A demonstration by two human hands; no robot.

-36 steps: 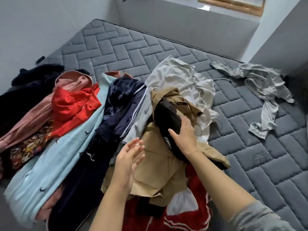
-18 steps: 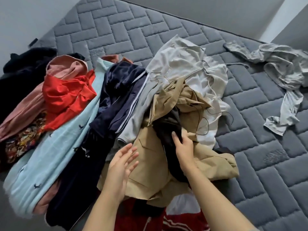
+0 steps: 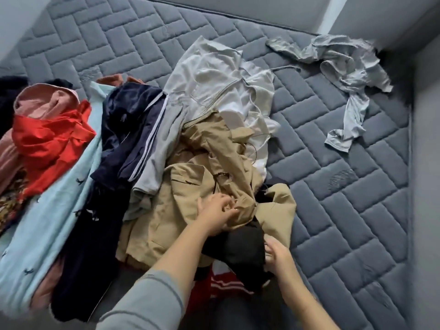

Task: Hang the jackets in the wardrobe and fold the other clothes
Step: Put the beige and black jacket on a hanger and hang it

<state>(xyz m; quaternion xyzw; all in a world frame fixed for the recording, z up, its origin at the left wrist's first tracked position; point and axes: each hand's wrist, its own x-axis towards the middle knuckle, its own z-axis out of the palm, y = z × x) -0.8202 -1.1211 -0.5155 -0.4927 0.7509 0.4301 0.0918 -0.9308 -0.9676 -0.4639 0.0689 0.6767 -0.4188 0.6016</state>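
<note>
Clothes in a mixed heap [image 3: 133,148] are lying unsorted on the grey quilted mattress [image 3: 345,210]; nothing is looking folded or hung. My left hand [image 3: 217,211] is gripping the crumpled tan cotton jacket [image 3: 190,186], my right hand [image 3: 277,254] is pinching a black garment [image 3: 240,248].

A grey quilted mattress [image 3: 345,210] filled most of the view, its surface stitched into a pattern of rectangular blocks. A faint embroidered mark showed on its right part, and another on the far left. Pale grey walls [image 3: 273,10] rose along the far edge, and a lighter vertical strip [image 3: 329,14] stood at the far right corner. A grey wall also ran down the right side.
</note>
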